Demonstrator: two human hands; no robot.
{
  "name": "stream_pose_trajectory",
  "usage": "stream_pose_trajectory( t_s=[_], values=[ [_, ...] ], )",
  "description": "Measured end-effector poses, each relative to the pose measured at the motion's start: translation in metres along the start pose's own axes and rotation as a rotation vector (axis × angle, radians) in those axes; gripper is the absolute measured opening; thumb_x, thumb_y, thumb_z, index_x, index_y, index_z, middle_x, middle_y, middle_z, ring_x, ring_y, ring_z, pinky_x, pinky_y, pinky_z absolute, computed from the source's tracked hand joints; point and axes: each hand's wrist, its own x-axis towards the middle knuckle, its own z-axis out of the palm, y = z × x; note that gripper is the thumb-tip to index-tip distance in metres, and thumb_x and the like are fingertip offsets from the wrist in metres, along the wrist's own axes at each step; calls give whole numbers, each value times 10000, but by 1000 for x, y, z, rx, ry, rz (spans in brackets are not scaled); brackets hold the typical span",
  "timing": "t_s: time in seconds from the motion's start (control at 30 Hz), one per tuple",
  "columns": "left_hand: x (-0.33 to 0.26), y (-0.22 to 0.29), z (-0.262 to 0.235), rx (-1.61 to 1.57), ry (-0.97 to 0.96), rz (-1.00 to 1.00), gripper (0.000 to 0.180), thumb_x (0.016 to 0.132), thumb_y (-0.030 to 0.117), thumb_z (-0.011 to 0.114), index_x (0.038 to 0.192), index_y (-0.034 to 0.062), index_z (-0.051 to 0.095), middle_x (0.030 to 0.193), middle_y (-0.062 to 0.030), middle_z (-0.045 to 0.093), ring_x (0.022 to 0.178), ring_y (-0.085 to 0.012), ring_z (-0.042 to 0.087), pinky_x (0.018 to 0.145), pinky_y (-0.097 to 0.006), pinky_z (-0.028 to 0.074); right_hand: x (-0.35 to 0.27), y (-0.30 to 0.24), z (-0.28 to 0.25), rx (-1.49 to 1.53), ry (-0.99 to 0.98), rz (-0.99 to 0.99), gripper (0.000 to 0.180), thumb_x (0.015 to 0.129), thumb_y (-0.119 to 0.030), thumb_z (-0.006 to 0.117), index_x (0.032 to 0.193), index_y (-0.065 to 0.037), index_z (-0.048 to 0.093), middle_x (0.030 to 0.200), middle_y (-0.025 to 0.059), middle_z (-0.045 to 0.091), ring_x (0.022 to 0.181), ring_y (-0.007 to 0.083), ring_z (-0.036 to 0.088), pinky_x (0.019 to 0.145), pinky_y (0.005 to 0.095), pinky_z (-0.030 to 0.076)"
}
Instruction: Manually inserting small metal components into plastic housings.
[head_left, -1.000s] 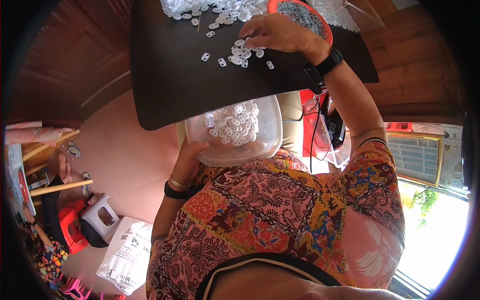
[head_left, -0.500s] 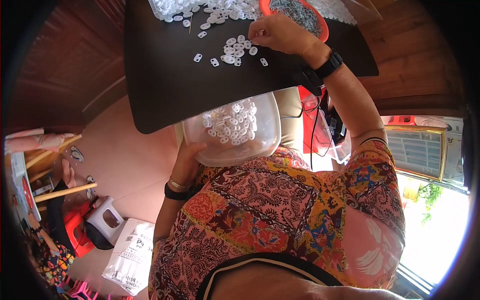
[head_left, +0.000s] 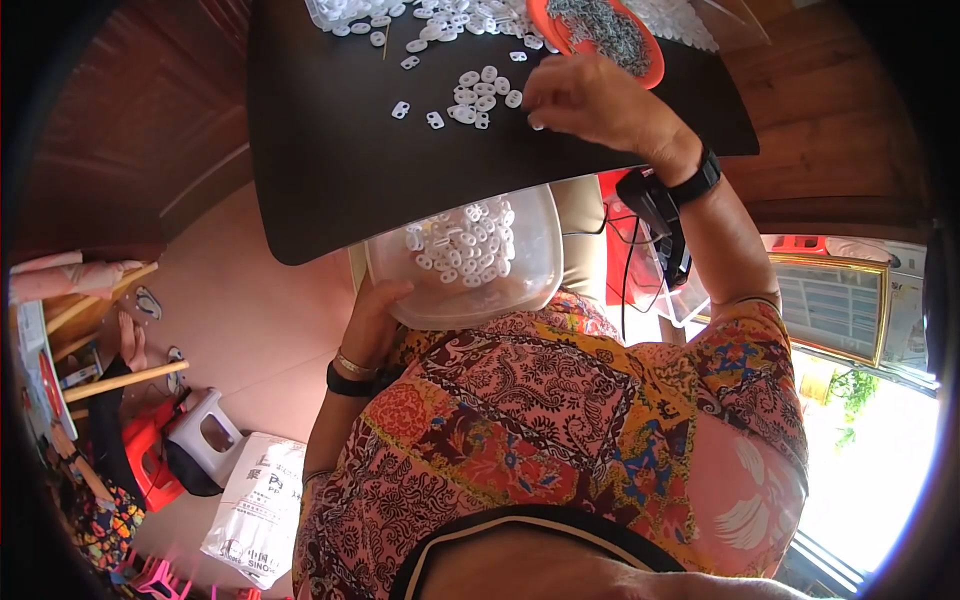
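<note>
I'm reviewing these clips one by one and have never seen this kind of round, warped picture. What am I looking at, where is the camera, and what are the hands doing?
There is no machine here: a person works with two bare hands. The camera is worn on the person's head and looks down, so you see their patterned shirt at the bottom and their forearms reaching away. The wide lens bends straight edges, which gives the round look.

In front of them is a dark tabletop. On it lie many small white plastic pieces, a bigger heap at the far edge, and an orange dish filled with small grey parts.

The left hand holds a clear plastic container just under the table's near edge; it already has white pieces inside. The right hand, with a black band at the wrist, rests on the table beside the loose white pieces.
</note>
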Motion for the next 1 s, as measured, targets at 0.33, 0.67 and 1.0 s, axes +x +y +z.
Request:
stream_pose_trajectory(
  t_s=[0.33, 0.67, 1.0],
  values=[
    [-1, 2, 2, 7, 6, -12, 595, 804, 102, 553, 1359, -1, 362, 1295, -119, 499, 1198, -241, 483, 1032, -353, 369, 9, 8, 23, -353, 309, -134, 128, 816, -69, 625, 942, -77, 646, 813, 78, 601, 718, 280, 616, 614, 363, 498],
    [2, 3, 1, -54, -22, -64, 594, 807, 84, 533, 1365, -6, 351, 1307, -129, 488, 1205, -247, 480, 1031, -354, 375, 5, -36, 47, -472, 246, -220, 224, 806, -98, 579, 1016, -95, 657, 753, 46, 564, 704, 229, 616, 569, 331, 507],
    [-13, -12, 8, -7, 79, 95, 630, 776, 46, 529, 1376, 2, 345, 1324, -146, 479, 1209, -251, 480, 1044, -363, 374, -44, -13, 28, -335, 324, -161, 199, 797, -49, 657, 994, -79, 659, 790, 71, 567, 674, 266, 594, 579, 361, 477]
  ],
)
